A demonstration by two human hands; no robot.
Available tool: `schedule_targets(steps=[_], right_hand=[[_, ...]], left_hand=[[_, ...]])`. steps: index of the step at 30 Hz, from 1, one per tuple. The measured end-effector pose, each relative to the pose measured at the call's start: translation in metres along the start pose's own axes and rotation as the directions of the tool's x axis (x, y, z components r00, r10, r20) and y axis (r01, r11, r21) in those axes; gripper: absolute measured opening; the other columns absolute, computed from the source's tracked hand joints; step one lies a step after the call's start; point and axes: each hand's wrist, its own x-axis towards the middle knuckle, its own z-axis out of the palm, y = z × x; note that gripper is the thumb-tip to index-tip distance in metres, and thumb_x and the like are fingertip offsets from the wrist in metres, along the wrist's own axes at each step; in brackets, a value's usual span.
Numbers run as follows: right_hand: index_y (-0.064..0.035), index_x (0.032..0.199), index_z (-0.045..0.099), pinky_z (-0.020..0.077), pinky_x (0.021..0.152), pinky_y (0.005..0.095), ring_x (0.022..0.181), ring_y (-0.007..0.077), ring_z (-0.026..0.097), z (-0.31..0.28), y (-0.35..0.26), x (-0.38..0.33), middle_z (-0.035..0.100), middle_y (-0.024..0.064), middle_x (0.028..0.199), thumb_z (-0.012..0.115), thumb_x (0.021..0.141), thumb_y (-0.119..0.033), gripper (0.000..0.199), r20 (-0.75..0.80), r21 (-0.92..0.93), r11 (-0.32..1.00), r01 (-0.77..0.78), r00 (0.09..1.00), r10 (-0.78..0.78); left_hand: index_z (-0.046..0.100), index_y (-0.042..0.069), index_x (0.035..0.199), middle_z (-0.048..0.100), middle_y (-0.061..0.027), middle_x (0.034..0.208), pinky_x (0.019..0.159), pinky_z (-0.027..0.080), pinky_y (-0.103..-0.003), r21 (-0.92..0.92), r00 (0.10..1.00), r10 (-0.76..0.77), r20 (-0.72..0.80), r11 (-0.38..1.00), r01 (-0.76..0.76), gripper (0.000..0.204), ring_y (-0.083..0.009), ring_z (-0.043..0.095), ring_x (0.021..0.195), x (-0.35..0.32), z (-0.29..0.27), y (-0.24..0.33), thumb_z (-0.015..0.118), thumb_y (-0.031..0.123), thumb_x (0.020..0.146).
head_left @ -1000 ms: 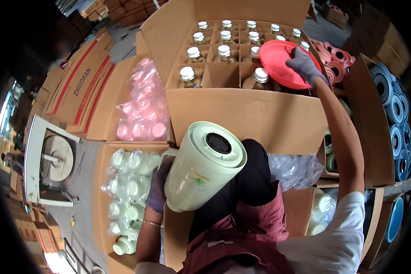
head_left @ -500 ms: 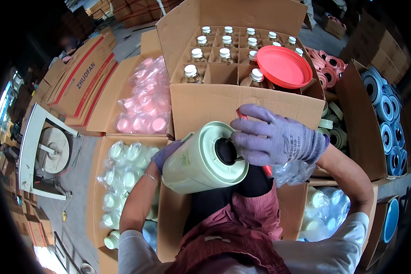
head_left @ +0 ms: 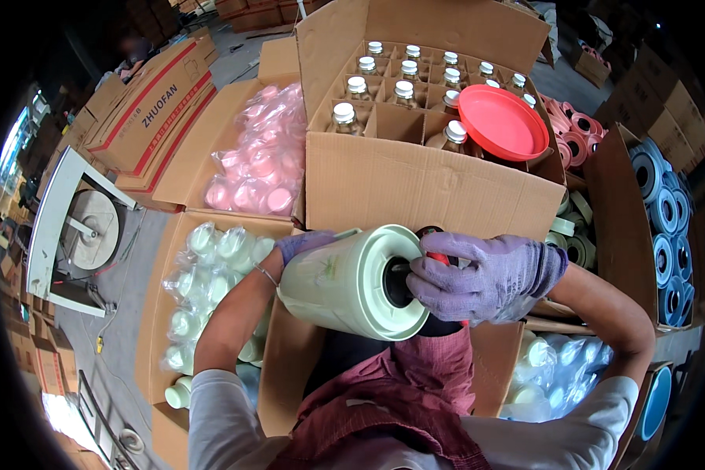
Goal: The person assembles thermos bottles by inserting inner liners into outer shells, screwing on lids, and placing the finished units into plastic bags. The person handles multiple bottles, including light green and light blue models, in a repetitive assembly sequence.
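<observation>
In purple work gloves, both my hands are at a pale green plastic jug body [head_left: 329, 286], lying tilted above my lap with its round end to the right. My left hand [head_left: 309, 244] grips its far left side near the handle; the jug hides most of the fingers. At the jug's end, a black-lined hole [head_left: 398, 282] faces my right hand [head_left: 486, 278]. That hand is closed around a red-handled tool [head_left: 439, 257], whose metal part reaches into the hole. My fingers cover most of the tool, so its exact kind is unclear.
Ahead stands a divided carton [head_left: 431, 184] of silver-capped bottles, with a red round tray [head_left: 503, 121] on top. Bagged pink parts [head_left: 262, 149] and pale green parts [head_left: 211, 274] fill boxes at left. Blue rings [head_left: 666, 227] sit in a box at right.
My right hand has moved lower and closer against the jug's end, its fingers more curled around the tool. The jug has turned slightly so its end faces more to the right.
</observation>
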Motion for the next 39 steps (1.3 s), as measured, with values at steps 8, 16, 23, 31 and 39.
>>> schedule_targets(steps=[8, 16, 23, 31, 39], right_hand=[[-0.0068, 0.116, 0.059, 0.0420, 0.108, 0.0492, 0.118, 0.0310, 0.054, 0.025, 0.001, -0.008, 0.058, 0.0106, 0.117, 0.054, 0.079, -0.021, 0.040, 0.040, -0.197, 0.955, 0.221, 0.975, -0.218], [-0.0120, 0.080, 0.056, 0.0478, 0.066, 0.0412, 0.075, 0.0242, 0.057, 0.043, -0.025, -0.004, 0.052, 0.0045, 0.082, 0.058, 0.077, -0.027, 0.016, -0.137, 0.409, 0.865, -0.292, 0.917, 0.374], [-0.0081, 0.083, 0.056, 0.0417, 0.053, 0.0225, 0.060, 0.0044, 0.052, 0.083, -0.065, -0.032, 0.057, -0.0008, 0.069, 0.060, 0.095, -0.035, 0.030, 0.788, 0.615, -0.755, -0.229, 0.131, 0.602], [0.0019, 0.101, 0.058, 0.0476, 0.070, 0.0323, 0.076, 0.0224, 0.060, 0.039, 0.011, -0.128, 0.061, 0.0145, 0.090, 0.057, 0.087, -0.006, 0.016, 0.233, 0.635, 0.108, -0.765, 0.323, 0.917], [-0.0046, 0.086, 0.057, 0.0478, 0.077, 0.0488, 0.089, 0.0407, 0.059, 0.174, 0.199, -0.277, 0.059, 0.0191, 0.095, 0.069, 0.073, -0.014, 0.020, 0.098, -0.123, 0.146, -0.982, 0.134, 0.986]], left_hand=[[0.066, 0.007, 0.109, 0.070, -0.0057, 0.097, 0.077, 0.052, -0.033, -0.016, 0.999, -0.033, -0.016, 0.999, 0.032, 0.023, -0.0198, 0.067, 0.086, 0.004, -0.001, 0.004, 0.057, 0.021, 0.092], [0.065, 0.007, 0.110, 0.069, -0.0071, 0.104, 0.079, 0.052, -0.034, -0.024, 0.995, -0.040, -0.095, 0.999, 0.038, 0.023, -0.0221, 0.067, 0.090, 0.001, 0.014, 0.024, 0.057, 0.018, 0.091], [0.071, 0.003, 0.097, 0.071, -0.0084, 0.091, 0.076, 0.052, -0.037, 0.144, 0.768, 0.164, -0.619, 0.985, -0.095, 0.018, -0.0221, 0.067, 0.083, -0.039, 0.022, 0.083, 0.060, 0.012, 0.086], [0.066, 0.004, 0.094, 0.069, -0.0100, 0.095, 0.082, 0.053, -0.036, 0.119, 0.430, 0.159, -0.889, 0.986, -0.118, 0.009, -0.0232, 0.067, 0.092, -0.017, -0.023, 0.096, 0.063, 0.008, 0.086], [0.065, 0.009, 0.107, 0.065, -0.0058, 0.115, 0.107, 0.039, -0.051, 0.590, 0.251, 0.877, -0.409, 0.464, -0.661, 0.033, -0.0341, 0.058, 0.116, 0.024, 0.013, 0.145, 0.079, 0.019, 0.079]])
